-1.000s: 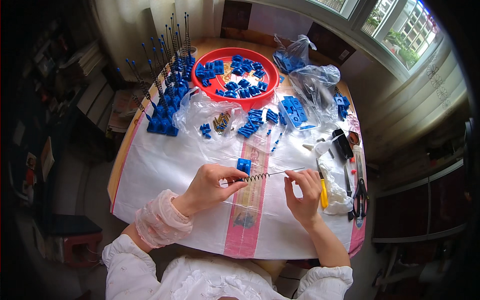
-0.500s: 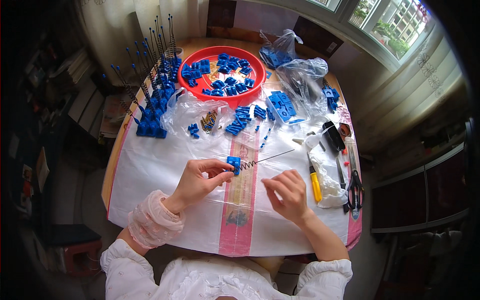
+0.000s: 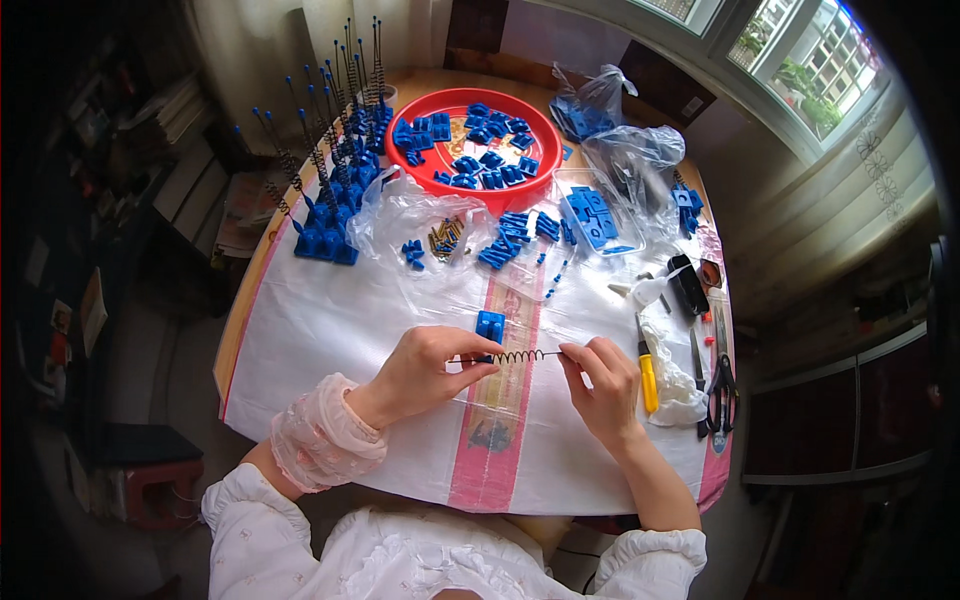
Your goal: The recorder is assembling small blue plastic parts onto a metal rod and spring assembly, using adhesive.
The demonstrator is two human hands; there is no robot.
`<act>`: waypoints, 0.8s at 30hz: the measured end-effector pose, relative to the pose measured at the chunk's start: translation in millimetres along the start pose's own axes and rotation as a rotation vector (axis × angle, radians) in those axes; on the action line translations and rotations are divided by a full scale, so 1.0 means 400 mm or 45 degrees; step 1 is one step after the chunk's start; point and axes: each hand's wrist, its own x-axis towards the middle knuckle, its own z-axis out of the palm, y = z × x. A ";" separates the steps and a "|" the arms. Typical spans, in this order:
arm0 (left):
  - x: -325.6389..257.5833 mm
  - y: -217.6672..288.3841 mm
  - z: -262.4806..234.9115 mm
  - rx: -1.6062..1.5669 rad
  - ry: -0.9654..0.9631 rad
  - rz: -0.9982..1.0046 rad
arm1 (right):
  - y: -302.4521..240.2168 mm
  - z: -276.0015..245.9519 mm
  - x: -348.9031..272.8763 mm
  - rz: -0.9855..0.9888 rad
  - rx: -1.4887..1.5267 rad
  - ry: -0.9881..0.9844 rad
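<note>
My left hand (image 3: 425,368) pinches one end of a thin metal spring rod (image 3: 515,355) and a small blue plastic block (image 3: 490,326) sits just above its fingers, touching them. My right hand (image 3: 603,378) pinches the other end of the spring rod. The rod lies level between both hands, low over the white sheet (image 3: 350,320) on the table.
A red round tray (image 3: 430,170) of blue plastic parts stands at the back. Finished blue blocks with upright springs (image 3: 335,150) cluster at back left. Clear bags (image 3: 620,160), loose blue pieces (image 3: 515,235) and screws (image 3: 445,238) lie mid-table. A yellow-handled tool (image 3: 648,380), pliers (image 3: 722,380) and a white cloth (image 3: 680,385) lie right.
Both hands have moved closer together along the spring rod. The right hand slid left, away from the yellow tool, and the rod now lies level instead of slanting up right.
</note>
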 end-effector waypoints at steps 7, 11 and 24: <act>0.002 0.006 -0.008 0.012 -0.011 -0.079 | 0.005 0.005 -0.009 0.049 0.004 -0.039; 0.010 -0.011 -0.034 0.163 -0.045 -0.039 | 0.009 -0.008 0.003 0.097 0.000 -0.096; 0.008 -0.028 -0.124 0.334 -0.327 -0.297 | 0.017 -0.009 0.003 0.087 0.022 -0.180</act>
